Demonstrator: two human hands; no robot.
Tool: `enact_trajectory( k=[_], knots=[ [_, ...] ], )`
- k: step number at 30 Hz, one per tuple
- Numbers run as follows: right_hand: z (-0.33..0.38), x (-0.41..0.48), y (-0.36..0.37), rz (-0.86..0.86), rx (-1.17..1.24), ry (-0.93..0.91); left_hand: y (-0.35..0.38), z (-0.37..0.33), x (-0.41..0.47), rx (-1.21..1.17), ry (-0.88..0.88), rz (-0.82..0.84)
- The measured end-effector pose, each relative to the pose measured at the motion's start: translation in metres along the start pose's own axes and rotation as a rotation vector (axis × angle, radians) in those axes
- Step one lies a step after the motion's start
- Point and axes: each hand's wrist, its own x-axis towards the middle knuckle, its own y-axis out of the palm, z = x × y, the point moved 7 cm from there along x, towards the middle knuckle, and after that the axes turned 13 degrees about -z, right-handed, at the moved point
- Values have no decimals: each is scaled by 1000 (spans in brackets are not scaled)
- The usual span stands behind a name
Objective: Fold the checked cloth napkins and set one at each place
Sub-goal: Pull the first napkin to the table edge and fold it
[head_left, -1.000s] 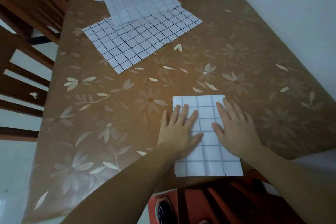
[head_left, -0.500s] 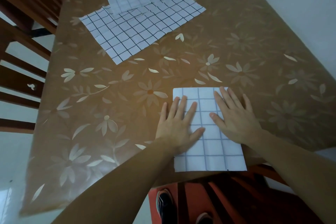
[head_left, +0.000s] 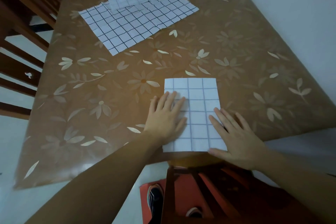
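Both palms lie flat: our left hand (head_left: 166,120) on the folded napkin (head_left: 197,92), our right hand (head_left: 236,138) over its near right corner, at the near edge of the table (head_left: 109,114). It seems flush there; a careless sweep could drag it off.

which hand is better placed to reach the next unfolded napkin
Left, probably. The unfolded napkins lie far across the table toward the left, nearer the left hand. The right hand rests at the near right corner of the folded napkin and would have to cross over it.
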Motion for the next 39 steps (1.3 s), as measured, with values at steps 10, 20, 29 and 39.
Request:
enact_trajectory(
  k=[10, 20, 29, 39],
  knots=[
    [7, -17, -34, -95, 10, -260, 0, -17, -47, -60, 80, 202],
    [6, -10, -61, -187, 442, 102, -14, -14, -64, -71, 64, 338],
    [-17, 1, -72, -292, 1010, 651, -42, -2, -40, -489, -316, 48],
    [-18, -5, -38, -225, 946, 784, -24, 11, -26, -482, -438, -26]
  ],
)
